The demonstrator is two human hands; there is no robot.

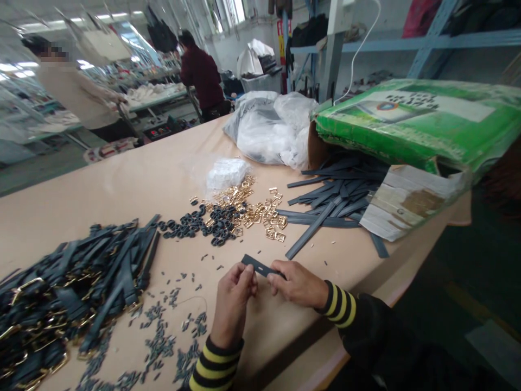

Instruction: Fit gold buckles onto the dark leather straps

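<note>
Tan table [101,184], bearing one short dark strap [260,266] as reference point, held over it. Far beyond the strap, two co-workers [77,92] stand. Left of the strap, a heap of dark buckled straps [69,293] is piled, and small dark pieces [163,336] are scattered nearer. The strap is grasped at one end by the fingers [246,271] of the left hand [232,304], and at the other by the fingers [280,271] of the right hand [295,285]. Beyond it, black rings [199,222] and gold buckles [252,209] are spread. To its right, long dark strips [334,193] are fanned out below a torn green box [411,122].
</note>
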